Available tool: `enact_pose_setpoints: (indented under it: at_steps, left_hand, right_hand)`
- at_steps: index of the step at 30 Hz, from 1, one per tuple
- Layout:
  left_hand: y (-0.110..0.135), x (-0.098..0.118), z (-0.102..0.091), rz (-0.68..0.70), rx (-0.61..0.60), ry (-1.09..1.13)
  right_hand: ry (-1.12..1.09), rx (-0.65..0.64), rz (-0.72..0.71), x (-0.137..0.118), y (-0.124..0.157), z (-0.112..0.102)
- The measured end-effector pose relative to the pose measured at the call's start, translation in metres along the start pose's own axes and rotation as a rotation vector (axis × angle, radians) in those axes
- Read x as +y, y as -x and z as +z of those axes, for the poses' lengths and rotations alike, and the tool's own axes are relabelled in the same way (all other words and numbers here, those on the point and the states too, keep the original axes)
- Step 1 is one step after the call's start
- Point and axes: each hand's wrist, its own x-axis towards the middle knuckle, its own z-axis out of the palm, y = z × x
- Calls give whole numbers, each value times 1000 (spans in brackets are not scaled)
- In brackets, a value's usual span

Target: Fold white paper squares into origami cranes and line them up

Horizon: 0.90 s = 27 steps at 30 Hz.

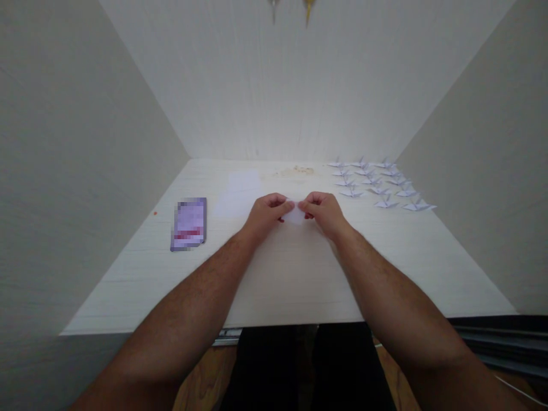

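Observation:
A small white piece of paper [294, 215] is held up between my two hands over the middle of the table. My left hand [270, 211] pinches its left side between thumb and fingers. On the opposite side, my right hand [321, 210] grips the paper the same way. The paper's exact folds are too blurred to make out. Beyond my left hand, white sheets of paper [240, 188] lie flat on the table. Several folded white paper cranes [371, 181] stand in rows at the back right.
A purple-framed device or booklet with a blurred-out face [189, 224] lies at the left of the white table [295, 279]. Near the left edge is a small orange bit [155, 213]. Brownish marks [303, 170] show at the back. Walls enclose three sides.

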Motion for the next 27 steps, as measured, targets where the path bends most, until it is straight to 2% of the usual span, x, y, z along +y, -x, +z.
enact_pose_setpoints:
  at_steps: [7,10,13,16,18,21,27]
  left_hand:
    - [6,10,-4,-80,-209,-394]
    - [5,11,-4,-58,-213,-429]
    - [2,7,-2,-64,-65,-245]
    - [-1,1,1,-53,87,96]
    - [-1,-1,5,-51,101,228]
    - [1,-1,9,-33,94,295]
    - [4,2,11,-19,86,293]
  right_hand:
    - [335,-182,5,-7,5,-5]
    - [339,-150,-19,-10,5,-4]
    - [217,-74,-25,-9,6,1]
    - [134,-116,-29,-5,6,6]
    - [196,-154,-56,-1,6,10]
    - [284,-120,-130,2,7,15]
    - [196,-15,-184,3,8,18]
